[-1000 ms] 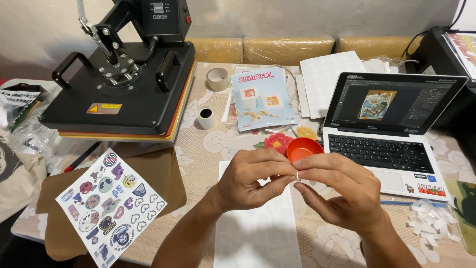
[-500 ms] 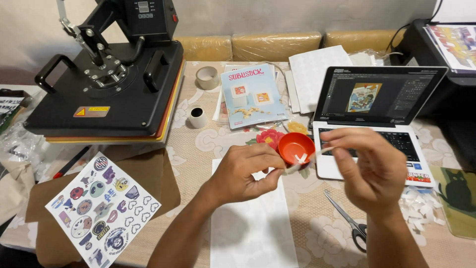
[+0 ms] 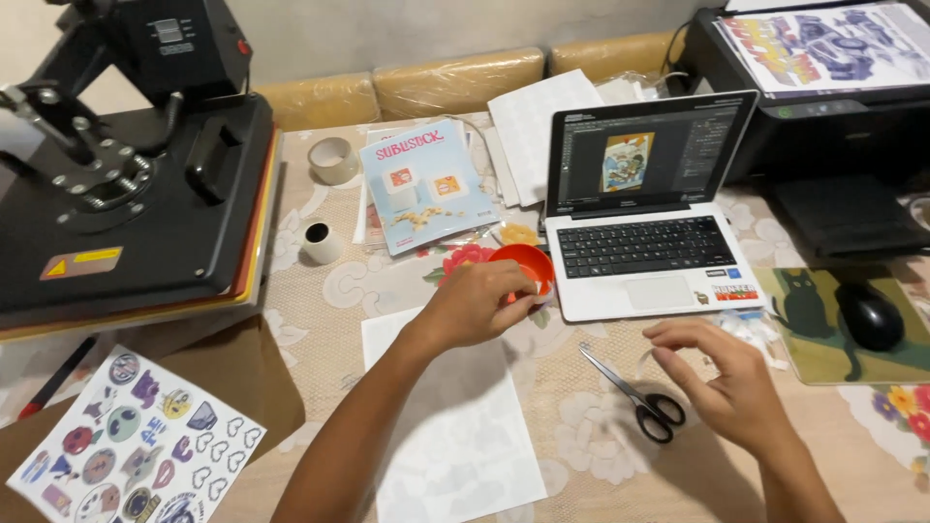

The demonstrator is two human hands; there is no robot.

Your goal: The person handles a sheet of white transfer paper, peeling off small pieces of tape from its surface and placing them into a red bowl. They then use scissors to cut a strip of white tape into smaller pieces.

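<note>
My left hand [image 3: 475, 305] is curled around the near rim of a small red round holder [image 3: 528, 261], which sits on the patterned tablecloth just left of the laptop. My right hand [image 3: 727, 378] hovers low over the table to the right, fingers bent and slightly apart, beside black-handled scissors [image 3: 635, 395]. A faint clear strip seems to hang at its fingertips, but I cannot tell if it is pinched. A white sheet [image 3: 450, 426] lies under my left forearm.
A black heat press [image 3: 126, 184] fills the left side, with a sticker sheet [image 3: 126, 446] in front. An open laptop [image 3: 639, 194], a printer [image 3: 823, 97], and a mouse [image 3: 869, 315] on its pad stand right. A tape roll [image 3: 332, 160], blue packet [image 3: 421, 184] and white scraps [image 3: 751, 329] lie between.
My hands have come apart. The right hand dropped from over the laptop keyboard to the table beside the scissors. The left hand stays at the red holder. My view shifted right.
</note>
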